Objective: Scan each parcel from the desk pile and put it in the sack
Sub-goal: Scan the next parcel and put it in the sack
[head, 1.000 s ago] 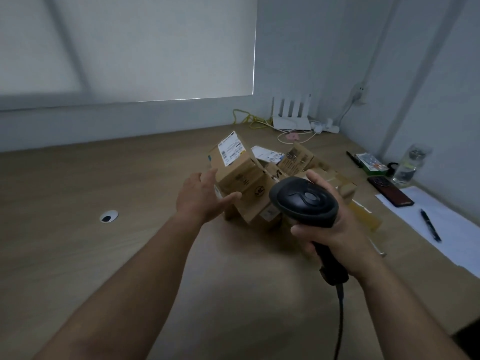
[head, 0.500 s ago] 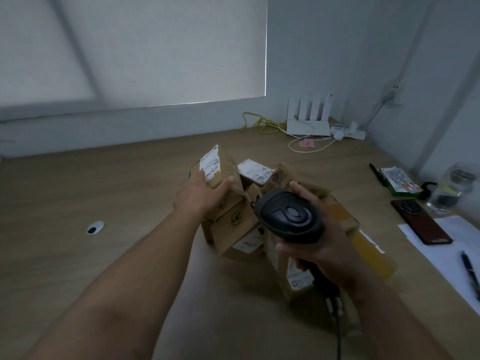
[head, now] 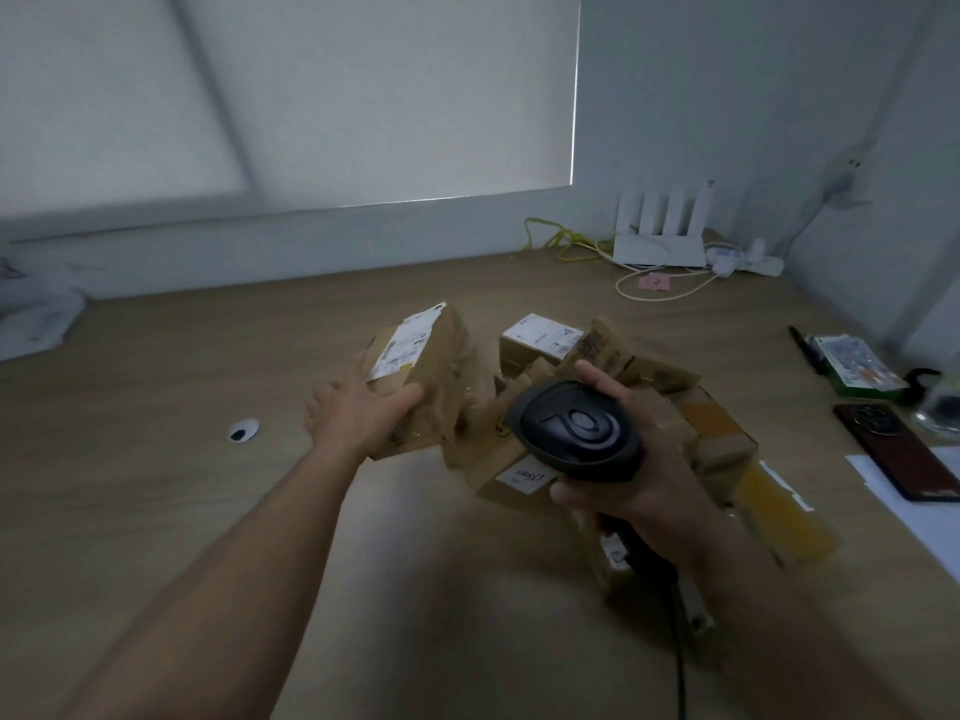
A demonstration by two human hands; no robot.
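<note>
My left hand (head: 358, 418) grips a brown cardboard parcel (head: 441, 376) with a white label on its upper face, lifted at the left edge of the pile. A pile of brown parcels (head: 691, 439) lies on the wooden desk (head: 156, 485) in the middle. My right hand (head: 639, 480) holds a black barcode scanner (head: 576, 433) by its handle, above the near side of the pile; its cable runs down toward me. A crumpled white sack (head: 36, 319) shows at the far left edge of the desk.
A white router (head: 660, 236) with cables and a power strip sits at the back right. A dark phone (head: 898, 454), a glass, a green box, a pen and white paper (head: 914, 511) lie on the right. A round cable hole (head: 243, 429) is left of my hand.
My left hand has lifted the labelled parcel away from the pile toward the left and turned it. The scanner hand has stayed over the pile while the view came closer.
</note>
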